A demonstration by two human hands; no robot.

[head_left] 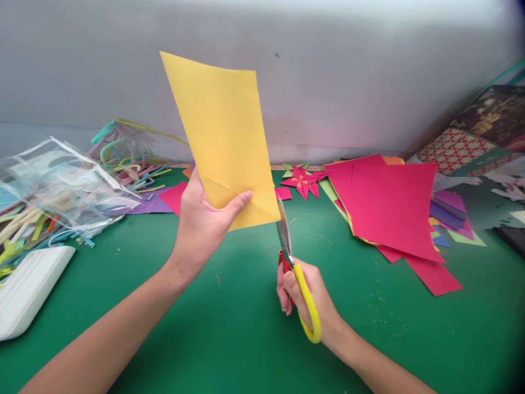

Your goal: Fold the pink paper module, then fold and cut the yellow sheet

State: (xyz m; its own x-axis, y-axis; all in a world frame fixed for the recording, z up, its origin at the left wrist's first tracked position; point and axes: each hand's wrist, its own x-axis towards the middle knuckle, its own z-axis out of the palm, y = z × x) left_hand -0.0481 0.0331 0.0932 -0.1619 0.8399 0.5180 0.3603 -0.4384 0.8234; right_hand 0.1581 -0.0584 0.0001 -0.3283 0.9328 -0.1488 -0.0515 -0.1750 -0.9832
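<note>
My left hand (205, 219) grips a sheet of yellow paper (225, 126) near its lower left edge, thumb in front and fingers behind. A crease crosses the lower part of the sheet, which is held up off the table. In my right hand (311, 290) is a pair of scissors (285, 235) with a yellow handle loop, blades pointing up. Their blades come up at the paper's lower right corner; whether they touch it I cannot tell. Something small, red and tube-like (281, 260) shows at the fingers of my right hand.
Red paper sheets (394, 208) lie stacked at the right on the green table (254, 339). Behind the scissors sits a red paper star (302, 180). Clear plastic bags (69, 175) and coloured paper strips (24, 235) pile up at left, beside a white case (36, 290).
</note>
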